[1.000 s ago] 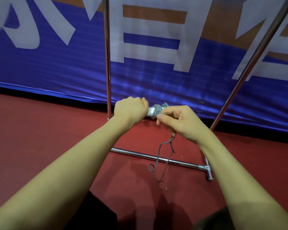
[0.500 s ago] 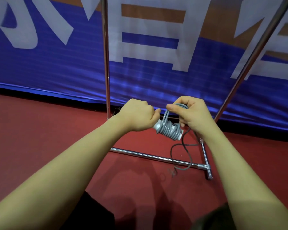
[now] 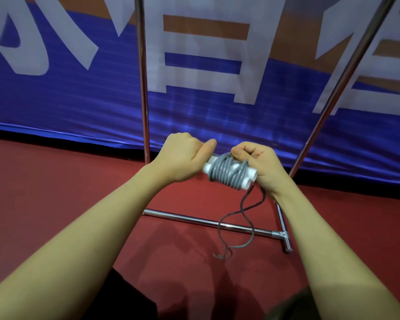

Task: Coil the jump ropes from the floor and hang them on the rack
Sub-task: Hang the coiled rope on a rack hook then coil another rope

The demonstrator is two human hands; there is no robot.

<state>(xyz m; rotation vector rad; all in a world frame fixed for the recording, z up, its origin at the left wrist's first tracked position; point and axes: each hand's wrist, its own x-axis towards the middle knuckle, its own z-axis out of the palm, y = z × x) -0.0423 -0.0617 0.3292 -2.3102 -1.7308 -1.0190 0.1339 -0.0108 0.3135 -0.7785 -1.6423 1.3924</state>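
While we hold the jump rope (image 3: 228, 174) in front of us above the floor (image 3: 56, 204), its two white handles (image 3: 247, 179) lie side by side as one bundle, with the grey cord wound around their middle. The long axis of that bundle runs from the upper left down to the lower right, from one hand across to the other. Our left hand (image 3: 183, 155) is curled around the upper-left ends of the handles, thumb laid along the top. Our right hand (image 3: 261, 165) sits at the lower-right end, fingers curled, pinching the cord just where it leaves the last turn. From there the loose tail (image 3: 243, 218) drops straight down in a few slack bends, and its end seems to touch the floor near the bottom bar (image 3: 194, 220) of the rack (image 3: 142, 88).

We judge that the coming turns depend on this: the free cord hangs on the right-hand side, below the bundle, so the right hand is the nearer one to carry it around while the left keeps the handles steady.

Red flooring lies beneath us, and the two metal uprights of the rack rise just beyond our hands. Behind them hangs a blue banner (image 3: 67, 100) with large white lettering. The top rail of the rack is out of view.
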